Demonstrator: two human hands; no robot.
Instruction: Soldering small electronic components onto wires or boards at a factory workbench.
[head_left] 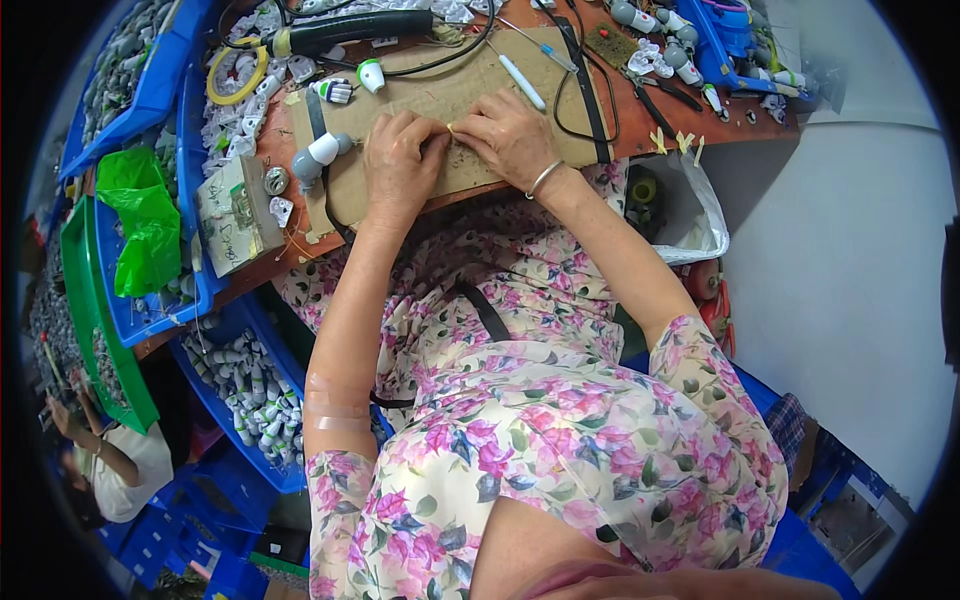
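Observation:
My left hand (403, 165) and my right hand (508, 140) meet over a worn cardboard sheet (440, 98) at the table's front edge. The fingertips of both are pinched together at a tiny yellowish piece, too small to name. Beside my left hand lies a grey and white rounded plastic part (322, 150). Beyond my right hand rests a white pen-shaped tool (521, 82). A white and green cup-shaped part (370, 76) stands farther back, near a small white part with green marks (333, 91).
A yellow tape roll (262, 70) and a thick black handle with a cable (350, 32) lie behind. Pliers (668, 93) sit at the right. Blue bins of parts (190, 130), a green plastic bag (140, 210) and another person (125, 465) are leftward. A white bag (706, 205) hangs under the table edge.

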